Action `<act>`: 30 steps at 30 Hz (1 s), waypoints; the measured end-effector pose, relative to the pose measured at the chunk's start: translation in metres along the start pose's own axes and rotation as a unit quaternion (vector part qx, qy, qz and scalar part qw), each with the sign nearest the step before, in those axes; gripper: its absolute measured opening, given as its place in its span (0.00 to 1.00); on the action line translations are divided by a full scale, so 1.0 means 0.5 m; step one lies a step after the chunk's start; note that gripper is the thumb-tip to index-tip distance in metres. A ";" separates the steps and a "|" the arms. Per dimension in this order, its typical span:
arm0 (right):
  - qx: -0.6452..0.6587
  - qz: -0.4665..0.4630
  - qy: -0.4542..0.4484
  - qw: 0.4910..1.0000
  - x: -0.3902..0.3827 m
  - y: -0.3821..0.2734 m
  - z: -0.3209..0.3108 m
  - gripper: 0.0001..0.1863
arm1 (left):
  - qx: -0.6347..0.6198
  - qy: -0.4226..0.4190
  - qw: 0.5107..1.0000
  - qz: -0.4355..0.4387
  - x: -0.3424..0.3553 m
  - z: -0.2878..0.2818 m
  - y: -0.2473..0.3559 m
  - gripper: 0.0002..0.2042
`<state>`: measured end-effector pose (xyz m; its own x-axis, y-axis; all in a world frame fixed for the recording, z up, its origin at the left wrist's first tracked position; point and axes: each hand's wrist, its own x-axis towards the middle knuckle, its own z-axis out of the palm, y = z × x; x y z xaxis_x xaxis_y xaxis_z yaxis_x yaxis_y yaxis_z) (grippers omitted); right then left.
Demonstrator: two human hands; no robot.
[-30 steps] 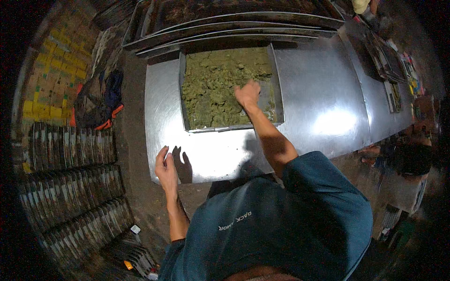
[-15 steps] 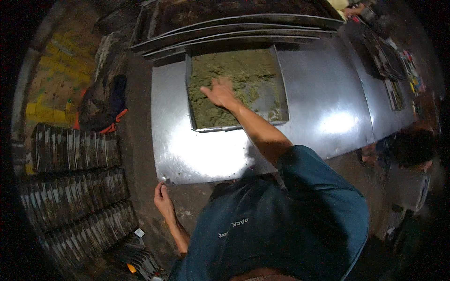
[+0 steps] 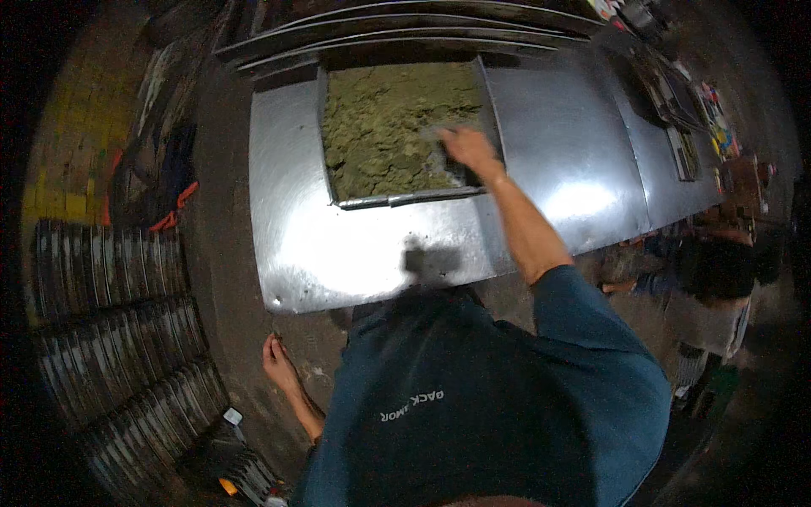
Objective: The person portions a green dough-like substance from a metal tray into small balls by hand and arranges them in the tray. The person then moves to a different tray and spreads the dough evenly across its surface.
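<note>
A shallow rectangular metal tray (image 3: 372, 202) lies on the shiny metal table, filled with a crumbly, moist-looking green mass (image 3: 380, 118). The mass is lumpy and uneven, with bare metal showing near the tray's front right corner. My right hand (image 3: 473, 152) is over that right part of the tray, at the edge of the mass; its fingers are smeared by motion, so whether they hold anything is unclear. My left hand (image 3: 279, 362) hangs low beside the table's front left corner, fingers pinched together; anything between them is too small to make out.
Long dark metal trays (image 3: 405, 29) stand along the back of the metal table (image 3: 557, 127). Rows of stacked metal plates (image 3: 110, 266) line the floor at left, below a dark bundle with orange edging (image 3: 156, 177). Another person (image 3: 718, 270) is at the right.
My right hand has moved right across the tray, from spread over the mass to the right side. My left hand has dropped slightly away from the table corner. The view has shifted.
</note>
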<state>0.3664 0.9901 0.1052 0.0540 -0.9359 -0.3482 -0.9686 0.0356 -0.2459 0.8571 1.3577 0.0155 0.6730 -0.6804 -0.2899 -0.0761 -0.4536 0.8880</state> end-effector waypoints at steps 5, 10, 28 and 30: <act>-0.018 0.067 -0.123 0.990 -0.047 0.004 0.036 0.38 | -0.007 -0.011 1.000 -0.006 -0.020 -0.023 -0.133 0.13; 0.002 0.055 -0.089 0.994 -0.041 -0.086 0.050 0.40 | -0.047 -0.145 0.984 -0.092 -0.029 -0.001 -0.328 0.12; -0.148 -0.210 0.097 0.962 0.059 0.042 0.078 0.05 | 0.081 -0.142 0.965 -0.207 -0.249 0.039 -0.465 0.12; -0.126 -0.166 0.118 0.971 0.060 0.032 0.076 0.06 | 0.075 -0.124 0.967 -0.208 -0.265 0.059 -0.456 0.12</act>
<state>0.3620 0.9758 0.0563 0.3453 -0.9363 -0.0638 -0.9375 -0.3410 -0.0692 0.7632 1.5343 -0.1590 0.4721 -0.5300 -0.7045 0.0445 -0.7838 0.6194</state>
